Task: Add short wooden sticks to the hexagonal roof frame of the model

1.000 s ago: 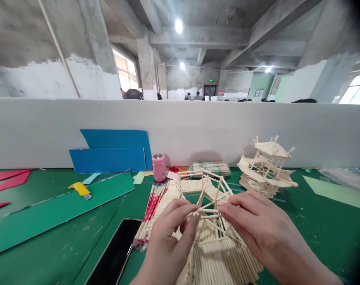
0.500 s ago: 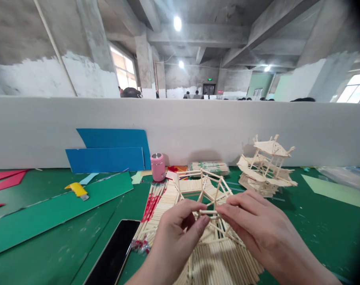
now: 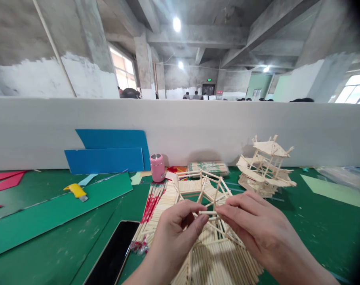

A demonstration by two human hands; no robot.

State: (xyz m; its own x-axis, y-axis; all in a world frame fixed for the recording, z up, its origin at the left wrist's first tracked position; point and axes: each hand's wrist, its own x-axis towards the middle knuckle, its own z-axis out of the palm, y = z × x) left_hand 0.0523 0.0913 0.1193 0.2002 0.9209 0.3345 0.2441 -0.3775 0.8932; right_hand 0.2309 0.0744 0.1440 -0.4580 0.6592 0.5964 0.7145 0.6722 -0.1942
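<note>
Over a wooden stick model (image 3: 227, 257) at the table's front, my two hands meet at a short wooden stick (image 3: 208, 213). My left hand (image 3: 176, 233) pinches its left end between thumb and forefinger. At the right end, the fingertips of my right hand (image 3: 254, 227) are pressed together on it; my right thumb is mostly hidden. The model has a ring of flat slatted panels with an open frame of sticks rising from the middle. My hands cover part of that frame, and a second stick shows just below the held one.
Left of the model lie a black phone (image 3: 113, 253), red-wrapped sticks (image 3: 151, 204) and a yellow utility knife (image 3: 76, 191) on green board (image 3: 63, 213). Behind stand a pink flask (image 3: 157, 168), packed sticks (image 3: 209, 168) and a stick pagoda (image 3: 265, 166), before a white partition (image 3: 197, 130).
My left thumb has shifted slightly up and left along the stick. Both hands otherwise stay in nearly the same place over the model.
</note>
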